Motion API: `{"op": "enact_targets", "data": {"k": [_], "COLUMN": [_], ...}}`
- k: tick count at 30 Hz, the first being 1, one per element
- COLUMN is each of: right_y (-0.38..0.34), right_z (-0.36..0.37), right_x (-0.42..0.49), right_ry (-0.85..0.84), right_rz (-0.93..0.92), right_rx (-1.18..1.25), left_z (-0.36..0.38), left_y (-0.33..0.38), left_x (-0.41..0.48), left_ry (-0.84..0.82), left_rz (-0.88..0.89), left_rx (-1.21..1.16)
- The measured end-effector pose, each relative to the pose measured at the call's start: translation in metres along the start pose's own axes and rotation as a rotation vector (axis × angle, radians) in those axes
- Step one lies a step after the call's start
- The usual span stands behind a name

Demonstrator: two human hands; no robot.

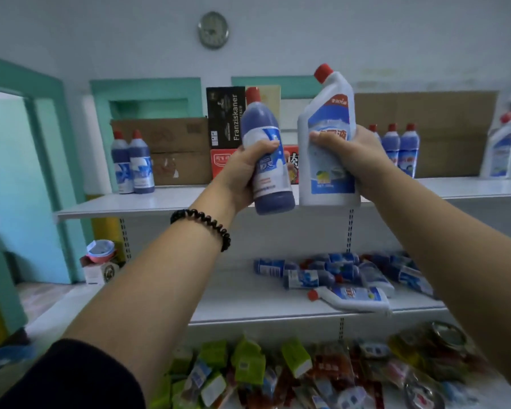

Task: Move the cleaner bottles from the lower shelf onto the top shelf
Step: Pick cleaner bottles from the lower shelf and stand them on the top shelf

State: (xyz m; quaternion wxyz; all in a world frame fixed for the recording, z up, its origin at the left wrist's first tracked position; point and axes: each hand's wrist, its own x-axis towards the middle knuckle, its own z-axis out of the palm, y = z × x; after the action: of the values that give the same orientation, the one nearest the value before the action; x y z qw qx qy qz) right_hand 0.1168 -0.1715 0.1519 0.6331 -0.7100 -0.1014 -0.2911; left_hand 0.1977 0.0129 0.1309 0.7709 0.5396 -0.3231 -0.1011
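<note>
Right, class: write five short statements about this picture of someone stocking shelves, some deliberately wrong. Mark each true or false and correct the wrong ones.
1. The left hand grips a blue bottle. True.
2. The white bottle in the right hand has a green cap. False: its cap is red.
3. The bottles on the lower shelf all stand upright. False: they lie on their sides in a heap.
4. At the left end of the top shelf stand two blue bottles. True.
5. The bracelet is on the right wrist. False: it is on the left wrist.
</note>
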Motion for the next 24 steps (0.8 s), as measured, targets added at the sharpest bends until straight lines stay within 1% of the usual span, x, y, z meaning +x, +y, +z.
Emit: {"op": "enact_targets", "data": {"k": [4,7,11,18,24], "right_y": [0.002,0.006,0.010,0.020,0.032], "right_z": [0.008,0.013,0.017,0.016,0.026], "right_x": [0.001,0.005,0.010,0.015,0.026], "right_ry": [0.030,0.068,0.113,0.112,0.072], "right_rz": [-0.027,-0.009,-0.005,-0.035,-0.061], "right_rx": [-0.042,-0.049,-0.009,-0.033,-0.056], "left_z": [-0.006,-0.015,-0.021,-0.020,-0.025], "left_y": [0.018,0.025,0.028,0.021,0.016], "left_x": [0.004,0.004,0.002,0.005,0.005], "left_ry": [0.103,0.087,0.027,0.030,0.048], "left_rz": [0.023,0.022,0.017,0.002,0.013], "left_rx": [0.097,0.112,0.188,0.229,0.280]}}
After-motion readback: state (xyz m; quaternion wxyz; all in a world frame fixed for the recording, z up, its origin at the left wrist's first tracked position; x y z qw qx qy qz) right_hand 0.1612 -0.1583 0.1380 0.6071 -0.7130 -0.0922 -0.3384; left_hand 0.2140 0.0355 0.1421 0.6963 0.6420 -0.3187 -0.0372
